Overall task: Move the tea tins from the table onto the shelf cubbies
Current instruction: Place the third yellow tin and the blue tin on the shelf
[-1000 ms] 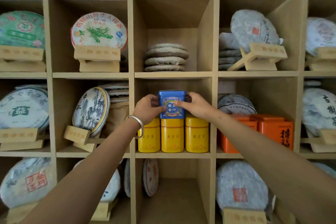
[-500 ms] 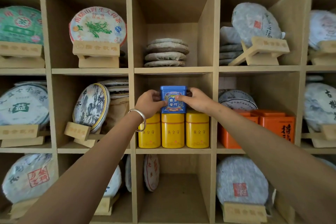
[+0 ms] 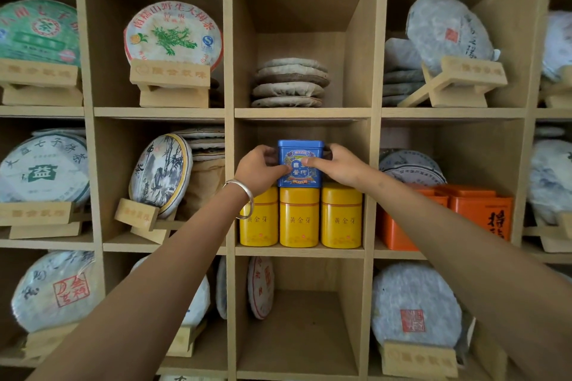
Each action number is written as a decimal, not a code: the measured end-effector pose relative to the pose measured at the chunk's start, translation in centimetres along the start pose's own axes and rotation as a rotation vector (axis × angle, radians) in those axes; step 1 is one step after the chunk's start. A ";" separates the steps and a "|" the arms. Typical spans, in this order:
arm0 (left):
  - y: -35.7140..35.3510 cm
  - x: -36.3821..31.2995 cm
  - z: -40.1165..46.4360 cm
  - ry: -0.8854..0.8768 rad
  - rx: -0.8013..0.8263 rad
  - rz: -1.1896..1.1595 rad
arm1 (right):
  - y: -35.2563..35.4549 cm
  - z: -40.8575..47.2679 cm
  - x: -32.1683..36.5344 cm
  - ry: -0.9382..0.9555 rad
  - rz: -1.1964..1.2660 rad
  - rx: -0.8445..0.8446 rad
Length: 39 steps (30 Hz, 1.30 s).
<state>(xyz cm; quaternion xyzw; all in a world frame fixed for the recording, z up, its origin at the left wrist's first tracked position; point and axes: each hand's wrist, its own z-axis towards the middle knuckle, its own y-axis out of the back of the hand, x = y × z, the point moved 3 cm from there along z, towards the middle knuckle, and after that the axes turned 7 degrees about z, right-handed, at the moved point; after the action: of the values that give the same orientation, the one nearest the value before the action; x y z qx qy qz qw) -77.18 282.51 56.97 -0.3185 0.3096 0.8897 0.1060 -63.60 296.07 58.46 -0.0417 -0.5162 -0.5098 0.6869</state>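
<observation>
Both hands, left hand [image 3: 258, 168] and right hand [image 3: 339, 165], still grip blue tin [image 3: 299, 164] atop middle yellow tin [image 3: 299, 216]; placement unchanged.

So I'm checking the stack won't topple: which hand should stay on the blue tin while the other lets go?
Probably the right hand: its thumb lies across the blue tin's front, fingers behind. The left hand only pinches the left edge above the yellow tins.

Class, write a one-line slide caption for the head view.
Both hands, left hand and right hand, hold a blue tea tin atop three yellow tins in a cubby.
</observation>
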 end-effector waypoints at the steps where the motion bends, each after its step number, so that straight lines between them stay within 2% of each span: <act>1: 0.0 -0.1 0.0 -0.003 -0.006 0.002 | 0.0 0.0 0.0 0.005 -0.001 0.000; 13: 1.2 -0.6 -0.7 -0.062 -0.077 0.084 | 0.5 -0.5 0.5 0.052 -0.044 -0.037; 19: 2.4 -1.2 -2.7 -0.205 -0.152 0.249 | 1.1 -2.1 1.1 0.108 -0.225 -0.129; 25: 3.4 -2.0 -4.2 -0.266 -0.212 0.274 | 0.9 -5.9 2.0 0.311 -0.486 -0.168; 34: -1.3 -7.2 -6.9 -0.579 0.000 0.370 | 4.3 -13.3 2.8 0.306 -0.659 -0.204; 39: -9.6 -13.4 -9.7 -0.708 0.185 0.275 | 12.2 -22.0 0.1 0.052 -0.847 -0.284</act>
<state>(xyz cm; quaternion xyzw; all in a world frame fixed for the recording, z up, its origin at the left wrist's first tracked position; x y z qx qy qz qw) -58.21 284.14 54.97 0.0634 0.3726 0.9187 0.1144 -39.85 289.03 54.06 0.0923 -0.3950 -0.8129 0.4179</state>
